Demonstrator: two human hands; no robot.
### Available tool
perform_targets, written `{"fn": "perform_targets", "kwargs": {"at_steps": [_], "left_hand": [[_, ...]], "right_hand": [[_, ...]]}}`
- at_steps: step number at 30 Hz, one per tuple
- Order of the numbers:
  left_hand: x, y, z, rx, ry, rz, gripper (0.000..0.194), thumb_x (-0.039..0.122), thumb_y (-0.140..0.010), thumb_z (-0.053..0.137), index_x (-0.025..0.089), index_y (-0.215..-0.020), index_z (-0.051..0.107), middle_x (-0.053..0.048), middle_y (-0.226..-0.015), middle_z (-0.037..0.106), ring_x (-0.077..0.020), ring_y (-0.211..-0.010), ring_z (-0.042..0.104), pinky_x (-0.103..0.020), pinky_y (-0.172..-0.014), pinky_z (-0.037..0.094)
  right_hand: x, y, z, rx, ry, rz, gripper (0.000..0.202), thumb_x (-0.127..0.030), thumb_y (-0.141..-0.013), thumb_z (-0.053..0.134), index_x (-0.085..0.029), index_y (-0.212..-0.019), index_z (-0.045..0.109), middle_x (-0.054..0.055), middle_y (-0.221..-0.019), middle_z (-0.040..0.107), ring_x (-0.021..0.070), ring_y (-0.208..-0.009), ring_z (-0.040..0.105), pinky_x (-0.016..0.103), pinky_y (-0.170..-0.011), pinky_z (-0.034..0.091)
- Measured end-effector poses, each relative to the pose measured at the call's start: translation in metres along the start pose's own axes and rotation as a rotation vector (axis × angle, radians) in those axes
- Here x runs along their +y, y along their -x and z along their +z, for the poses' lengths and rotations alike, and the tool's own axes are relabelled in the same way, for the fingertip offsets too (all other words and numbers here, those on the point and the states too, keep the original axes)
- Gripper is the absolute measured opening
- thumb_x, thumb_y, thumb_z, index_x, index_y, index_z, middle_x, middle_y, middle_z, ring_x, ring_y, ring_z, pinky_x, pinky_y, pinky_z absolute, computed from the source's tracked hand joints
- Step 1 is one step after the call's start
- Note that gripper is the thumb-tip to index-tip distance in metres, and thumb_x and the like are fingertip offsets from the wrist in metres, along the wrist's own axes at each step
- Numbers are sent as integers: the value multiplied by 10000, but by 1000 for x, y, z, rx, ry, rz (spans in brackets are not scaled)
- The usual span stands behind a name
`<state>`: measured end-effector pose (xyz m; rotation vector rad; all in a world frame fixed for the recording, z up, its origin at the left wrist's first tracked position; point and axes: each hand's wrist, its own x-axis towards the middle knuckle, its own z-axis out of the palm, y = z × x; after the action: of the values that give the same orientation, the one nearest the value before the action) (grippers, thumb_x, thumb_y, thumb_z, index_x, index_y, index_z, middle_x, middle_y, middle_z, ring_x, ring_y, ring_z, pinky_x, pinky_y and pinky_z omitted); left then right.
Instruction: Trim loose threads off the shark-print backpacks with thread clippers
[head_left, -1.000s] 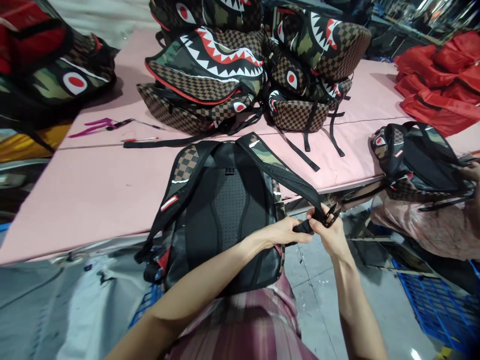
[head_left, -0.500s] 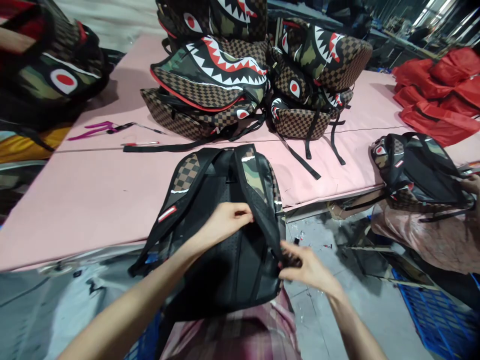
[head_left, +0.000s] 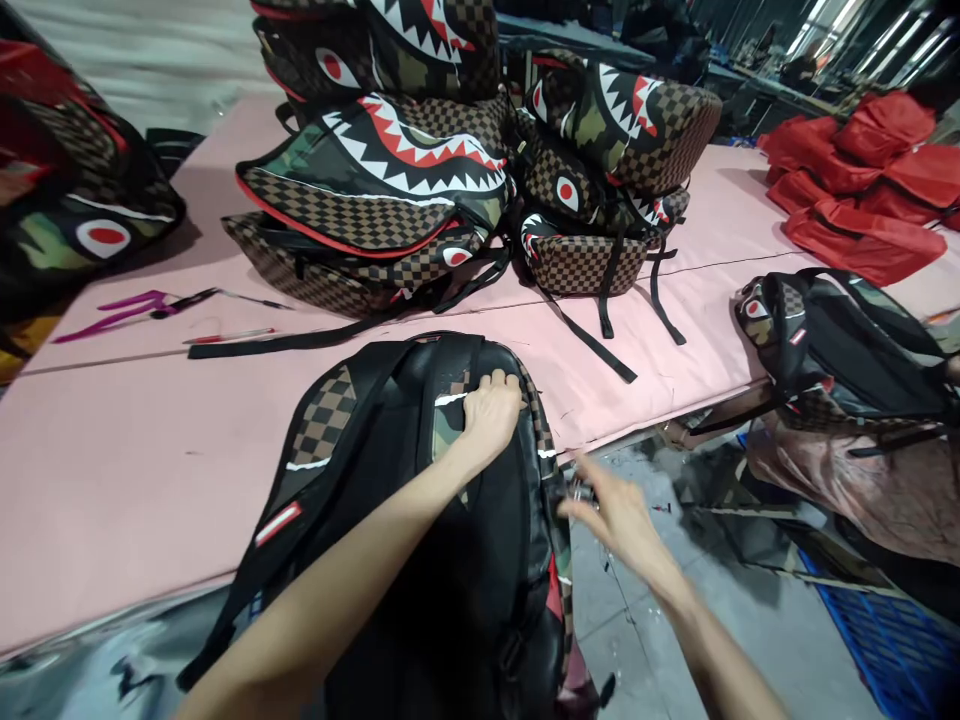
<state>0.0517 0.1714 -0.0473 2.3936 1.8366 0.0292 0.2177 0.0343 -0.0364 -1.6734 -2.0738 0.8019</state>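
A black backpack (head_left: 427,560) with brown checkered and camouflage panels leans against the table edge, its strap side facing me. My left hand (head_left: 491,415) is curled closed over the right shoulder strap (head_left: 448,430), near the top of the bag. To the right of the bag's side seam is my right hand (head_left: 619,510), thumb and fingers closed around a small dark, partly shiny object (head_left: 581,491). That object is blurred and mostly hidden by the fingers.
Shark-mouth backpacks (head_left: 405,160) are piled on the pink table (head_left: 135,450). Purple-handled pliers (head_left: 142,305) and a red pen (head_left: 232,336) lie left. Red bags (head_left: 862,190) sit far right. Another person holds a backpack (head_left: 847,345) at right, above a blue crate (head_left: 892,640).
My left hand has gone from the middle of the back panel up to the strap's top, closing over it. The backpack appears closer and more upright. My right hand remains by its right side.
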Motion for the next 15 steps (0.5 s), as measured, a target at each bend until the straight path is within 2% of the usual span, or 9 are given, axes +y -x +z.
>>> {"fn": "perform_targets", "kwargs": {"at_steps": [2,4,7,9,12,15], "left_hand": [[-4,2,5,5,3,30,206,250,-893,441,126,-904,605,-132,-955,588,-293,-928,540,-315,-599,454],[-6,4,6,31,16,31,254,269,-909,396,143,-870,613,-115,-933,593,-281,-910,534,-309,-586,434],[-7,6,8,86,51,15,256,251,-910,375,136,-892,604,-108,-921,596,-257,-888,531,-313,-618,419],[-8,6,9,119,121,17,241,233,-906,377,141,-879,598,-98,-904,602,-237,-879,530,-310,-659,410],[-10,4,10,141,299,-30,221,249,-897,406,165,-814,593,-68,-864,609,-210,-857,537,-298,-694,396],[-11,1,11,110,454,-135,209,261,-877,443,175,-762,594,-44,-826,609,-190,-799,545,-283,-678,381]], "right_hand": [[17,-29,-5,198,116,61,422,-467,-907,430,-215,-1240,493,98,-1010,651,232,-852,606,313,-700,401],[27,-58,-3,295,248,29,331,-380,-913,448,-187,-1166,540,105,-947,648,235,-839,580,316,-691,372],[29,-91,5,352,424,-90,237,-309,-891,509,-182,-1064,609,105,-950,635,231,-858,529,331,-722,327],[27,-104,8,394,492,-138,226,-303,-896,504,-186,-1043,631,100,-945,630,224,-853,502,341,-728,300],[24,-114,10,444,556,-177,234,-282,-916,472,-185,-1043,642,97,-921,623,214,-833,474,346,-709,271],[23,-119,11,448,643,-246,217,-237,-911,481,-178,-1049,638,90,-903,619,207,-819,457,344,-689,255]]}}
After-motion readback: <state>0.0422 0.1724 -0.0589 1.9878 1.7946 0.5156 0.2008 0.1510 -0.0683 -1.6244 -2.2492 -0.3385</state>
